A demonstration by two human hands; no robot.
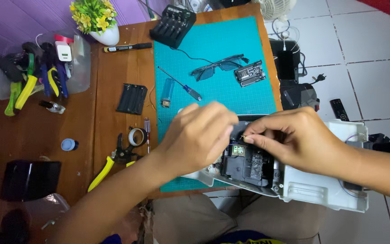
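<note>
Pinching a thin wire (243, 137) with my right-hand fingers (254, 139) over the opened white casing (321, 190), lower centre, my left hand (199, 135) curls alongside, its grip hidden; internals still exposed.

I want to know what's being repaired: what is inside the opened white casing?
Inside the white casing: a black module with a small lit square part. The left hand and right hand cover the rest.

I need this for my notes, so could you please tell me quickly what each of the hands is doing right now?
Left hand: fingers curled over the opened white device; a grip cannot be told.
Right hand: pinched shut on a thin wire above the black inner part.
</note>
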